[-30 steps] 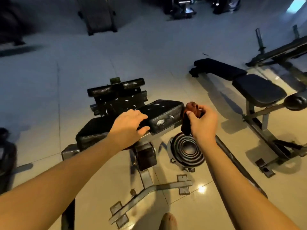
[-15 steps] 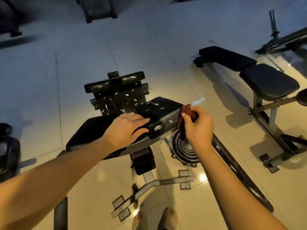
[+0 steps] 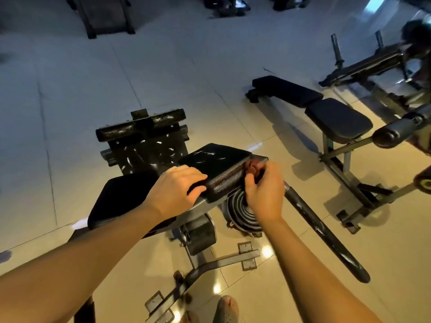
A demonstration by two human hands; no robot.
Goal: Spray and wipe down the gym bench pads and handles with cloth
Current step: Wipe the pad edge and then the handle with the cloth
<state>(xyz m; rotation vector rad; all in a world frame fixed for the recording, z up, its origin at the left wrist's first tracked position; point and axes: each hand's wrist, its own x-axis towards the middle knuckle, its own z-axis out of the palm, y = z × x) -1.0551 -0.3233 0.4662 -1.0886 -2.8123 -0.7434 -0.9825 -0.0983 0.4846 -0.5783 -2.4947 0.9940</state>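
**Head view, looking down on a bench (image 3: 149,148).** The left hand (image 3: 177,190) is resting palm-down across the gap between the two pads. Its fingers are lying nearly straight on the near corner of the scuffed pad (image 3: 217,164), its thumb is lying against that pad's front face, and it is holding nothing. The smooth pad (image 3: 121,197) is lying just to the left, partly under the left wrist and forearm.

The right hand (image 3: 263,190) is pinching a bunched red-brown cloth (image 3: 253,167) between curled fingers and thumb. It is pressing the cloth against the right side face of the scuffed pad, near its upper edge. Only a small part of the cloth is showing above the knuckles.

White scratches are showing on the scuffed pad, on the panel behind it and on the roller (image 3: 140,127) at the far end. Below the right hand, a stack of plates (image 3: 240,213) is showing beside the frame (image 3: 224,259). A dark bar (image 3: 326,234) is running diagonally from the right wrist toward the lower right. A second bench (image 3: 338,117) is standing well apart at the right on the tiled floor (image 3: 70,89). A shoe (image 3: 227,308) is showing at the bottom edge.
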